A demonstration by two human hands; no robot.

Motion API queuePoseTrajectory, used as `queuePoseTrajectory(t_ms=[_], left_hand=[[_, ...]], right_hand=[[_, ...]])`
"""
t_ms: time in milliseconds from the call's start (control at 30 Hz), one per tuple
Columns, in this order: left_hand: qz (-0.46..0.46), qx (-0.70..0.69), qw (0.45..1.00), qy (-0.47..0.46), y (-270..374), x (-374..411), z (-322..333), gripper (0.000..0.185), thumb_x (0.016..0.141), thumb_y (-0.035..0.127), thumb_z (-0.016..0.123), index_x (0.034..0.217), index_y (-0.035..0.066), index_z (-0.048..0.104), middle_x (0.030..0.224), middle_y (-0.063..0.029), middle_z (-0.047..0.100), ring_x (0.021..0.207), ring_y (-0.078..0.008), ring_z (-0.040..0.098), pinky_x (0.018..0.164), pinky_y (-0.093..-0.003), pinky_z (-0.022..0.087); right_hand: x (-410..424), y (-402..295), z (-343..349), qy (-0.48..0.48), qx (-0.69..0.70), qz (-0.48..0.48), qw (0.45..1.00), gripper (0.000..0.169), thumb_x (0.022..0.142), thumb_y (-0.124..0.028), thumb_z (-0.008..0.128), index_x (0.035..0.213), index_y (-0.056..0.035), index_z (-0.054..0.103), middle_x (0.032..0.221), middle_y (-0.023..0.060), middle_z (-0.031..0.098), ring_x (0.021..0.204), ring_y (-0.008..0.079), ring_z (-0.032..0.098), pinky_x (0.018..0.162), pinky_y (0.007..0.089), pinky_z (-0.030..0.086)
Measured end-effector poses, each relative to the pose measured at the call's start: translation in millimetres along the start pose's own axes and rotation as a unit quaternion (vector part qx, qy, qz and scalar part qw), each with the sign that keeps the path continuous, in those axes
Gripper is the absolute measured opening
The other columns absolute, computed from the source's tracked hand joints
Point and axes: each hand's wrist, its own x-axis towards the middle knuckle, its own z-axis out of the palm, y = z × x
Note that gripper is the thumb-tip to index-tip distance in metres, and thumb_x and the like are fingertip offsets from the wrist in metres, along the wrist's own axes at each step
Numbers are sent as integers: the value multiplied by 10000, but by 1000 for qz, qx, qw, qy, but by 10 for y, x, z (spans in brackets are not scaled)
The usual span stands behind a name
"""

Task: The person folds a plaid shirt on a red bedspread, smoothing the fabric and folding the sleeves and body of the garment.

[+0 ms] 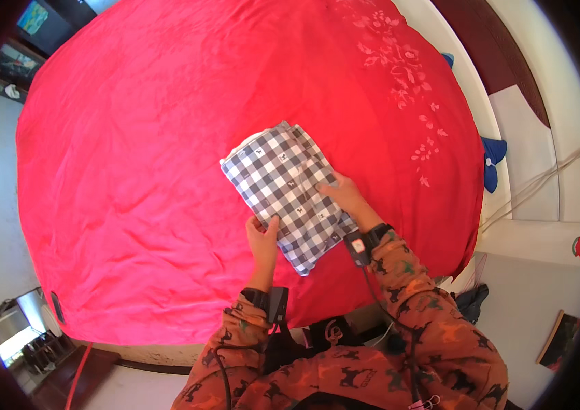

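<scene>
A folded grey-and-white checked cloth [290, 192] printed with small dark animal figures lies tilted over the red bedspread [141, 169]. My left hand [262, 238] grips its lower left edge, thumb on top and fingers underneath. On the right side, my right hand [343, 195] holds the cloth with the thumb across its upper face; the other fingers are mostly hidden below it. A pale inner layer shows along the upper left end of the fold. I cannot tell whether the cloth rests on the bed or is slightly raised.
Pale flower embroidery [407, 77] runs down the bedspread's right part. Blue bow-shaped fabric [493, 164] sits beside the bed's right edge, near hanging cables [540, 179]. A dark phone-like object [57, 307] lies at the lower left corner. Devices with cords are strapped to both my wrists.
</scene>
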Motion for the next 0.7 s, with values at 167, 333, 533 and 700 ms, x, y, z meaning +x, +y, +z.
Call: queuePoseTrajectory(t_ms=[167, 333, 533, 700], left_hand=[[-8, -70, 994, -79, 77, 173, 120, 549, 736, 173, 677, 1137, -36, 366, 993, -114, 532, 881, -167, 529, 764, -273, 434], [-50, -102, 987, -111, 32, 355, 243, 587, 717, 203, 700, 1144, -20, 366, 1036, -122, 523, 933, -182, 513, 813, -296, 418], [-152, -201, 946, -204, 133, 386, 175, 486, 779, 147, 626, 1173, -12, 390, 1108, -110, 516, 985, -215, 519, 857, -333, 434], [-145, -309, 917, -209, 299, 75, 1, 442, 839, 100, 530, 1235, 7, 355, 1197, -121, 470, 1070, -239, 480, 909, -359, 407]], right_hand=[[-225, 332, -234, 103, -84, -6, 991, 576, 732, -343, 609, 1162, 10, 463, 1071, 181, 557, 983, 264, 545, 824, 317, 419], [-129, 309, -275, 181, -275, -147, 933, 590, 738, -343, 618, 1176, 9, 438, 1057, 154, 551, 978, 265, 537, 825, 324, 417], [-156, -334, -403, -176, 106, 152, 967, 601, 725, -274, 643, 1203, 12, 417, 1120, 149, 524, 1012, 215, 508, 879, 301, 388], [-195, -542, -450, -221, 113, 20, 969, 597, 673, -190, 682, 1176, 24, 441, 1069, 110, 560, 963, 174, 533, 852, 282, 412]])
